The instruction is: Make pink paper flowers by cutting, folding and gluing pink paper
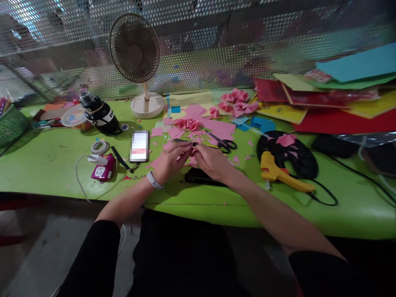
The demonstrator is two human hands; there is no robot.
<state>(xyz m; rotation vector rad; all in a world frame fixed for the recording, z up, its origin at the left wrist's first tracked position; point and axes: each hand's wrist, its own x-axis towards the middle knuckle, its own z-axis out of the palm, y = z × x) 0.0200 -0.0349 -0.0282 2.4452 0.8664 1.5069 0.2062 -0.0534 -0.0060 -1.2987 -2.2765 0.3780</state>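
The left hand [173, 161] and right hand [213, 161] hide what lies between their fingertips. The left edge crops the green basket [12, 126]. Phone screen [140, 145]: unreadable.

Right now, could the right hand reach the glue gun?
Likely yes: only tabletop and paper scraps lie between the right hand and glue gun, though that hand looks busy.

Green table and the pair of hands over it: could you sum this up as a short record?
Surface: green table
Hands: left hand and right hand meet at the fingertips; anything held there is too hidden to name
Near hands: pink paper pieces, scissors
Behind: folded pink paper shapes, fan
Left side: phone, black bottle
Right side: yellow glue gun
Left wrist: pale band
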